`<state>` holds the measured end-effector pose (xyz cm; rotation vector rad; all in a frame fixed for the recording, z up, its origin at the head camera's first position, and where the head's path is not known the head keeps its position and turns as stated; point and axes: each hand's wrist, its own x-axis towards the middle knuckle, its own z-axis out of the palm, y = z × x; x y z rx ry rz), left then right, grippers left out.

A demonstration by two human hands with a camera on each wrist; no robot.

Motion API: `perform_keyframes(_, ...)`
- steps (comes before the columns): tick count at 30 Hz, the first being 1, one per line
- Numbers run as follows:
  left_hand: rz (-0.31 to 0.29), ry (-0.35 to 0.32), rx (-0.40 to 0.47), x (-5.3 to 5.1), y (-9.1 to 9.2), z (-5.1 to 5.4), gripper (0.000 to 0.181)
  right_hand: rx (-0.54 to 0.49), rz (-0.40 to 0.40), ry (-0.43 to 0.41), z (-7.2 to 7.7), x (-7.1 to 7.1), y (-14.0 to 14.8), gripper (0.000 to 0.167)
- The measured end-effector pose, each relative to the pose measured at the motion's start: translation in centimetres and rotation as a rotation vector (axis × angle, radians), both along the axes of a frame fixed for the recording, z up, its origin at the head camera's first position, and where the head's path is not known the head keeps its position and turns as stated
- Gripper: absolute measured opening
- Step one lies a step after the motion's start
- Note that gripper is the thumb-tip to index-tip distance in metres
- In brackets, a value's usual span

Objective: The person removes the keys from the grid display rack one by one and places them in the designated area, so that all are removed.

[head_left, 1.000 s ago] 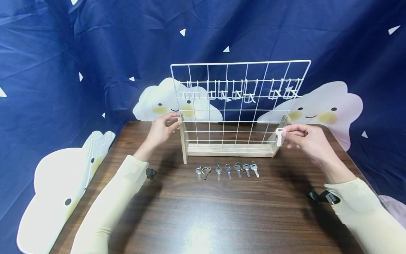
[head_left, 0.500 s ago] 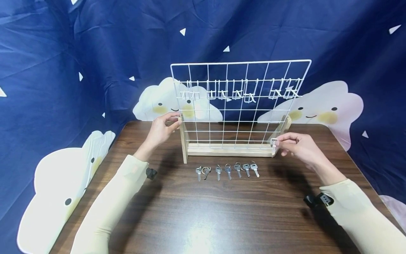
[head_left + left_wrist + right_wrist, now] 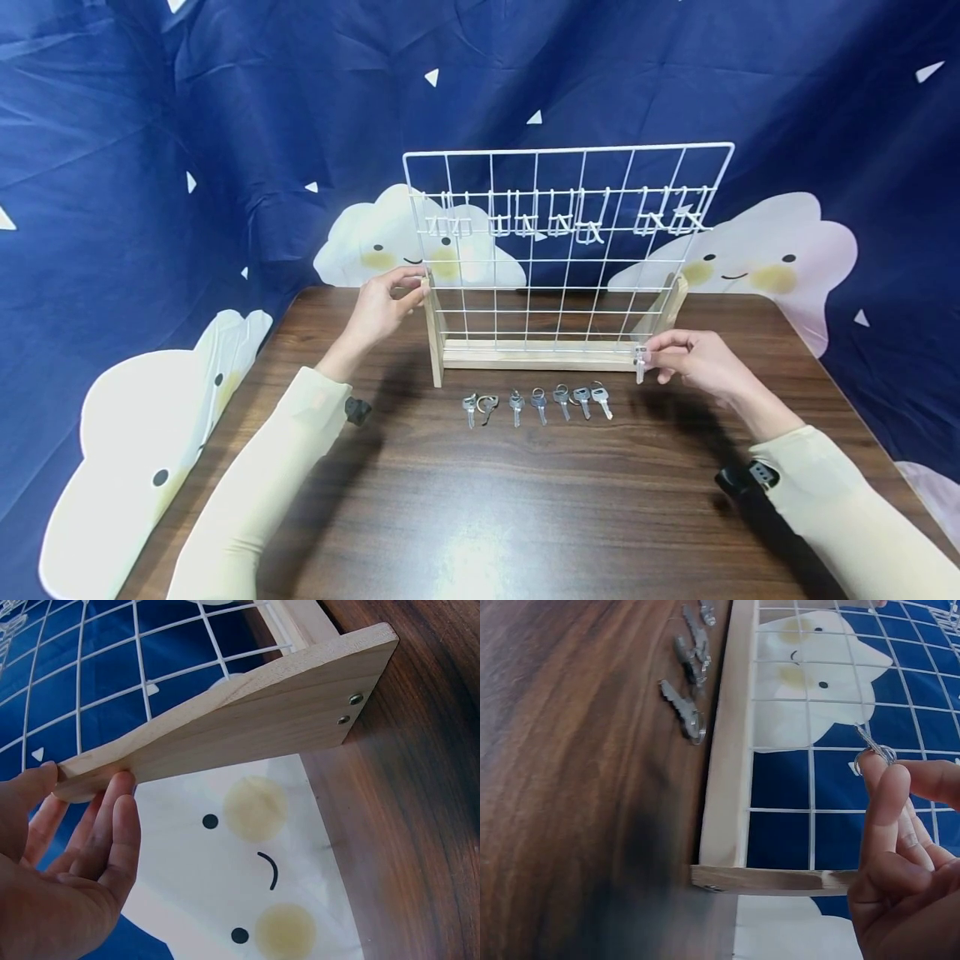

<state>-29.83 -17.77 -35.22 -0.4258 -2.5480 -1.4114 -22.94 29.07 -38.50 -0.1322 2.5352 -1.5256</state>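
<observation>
My left hand grips the upper end of the left wooden side panel of a rack, with thumb on one side and fingertips on the other. My right hand pinches a silver key by its ring, between thumb and fingers. The key hangs in front of the lower right corner of the white wire grid. Several other keys with rings lie in a row on the table, just in front of the rack's wooden base.
Several white wire hooks hang on the upper part of the grid. The right wooden side panel stands behind my right hand. A dark blue curtain with cloud figures hangs behind the brown wooden table.
My right hand has moved down and slightly left with the key, from beside the right side panel to near the base's right end. My left hand has stayed on the left panel.
</observation>
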Motion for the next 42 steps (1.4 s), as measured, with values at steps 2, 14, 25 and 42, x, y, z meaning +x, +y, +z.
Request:
perform_keyframes(2, -0.002, 0.001, 0.003, 0.0, 0.0, 0.0, 0.035, 0.006, 0.005, -0.016, -0.4, -0.1, 0.0, 0.032)
perform_keyframes(14, 0.008, 0.028, -0.028, -0.2, -0.1, -0.1, 0.035, 0.015, 0.027, -0.088, -2.8, -0.8, -0.1, 0.030)
perform_keyframes(25, -0.005, 0.007, 0.000, -0.1, -0.1, -0.1, 0.036, 0.066, 0.045, -0.141, -4.3, -1.2, -0.6, 0.028)
perform_keyframes(42, -0.011, -0.002, 0.024, 0.0, 0.0, 0.0, 0.035, 0.098, 0.080, -0.232, -6.1, -1.6, -0.7, 0.022)
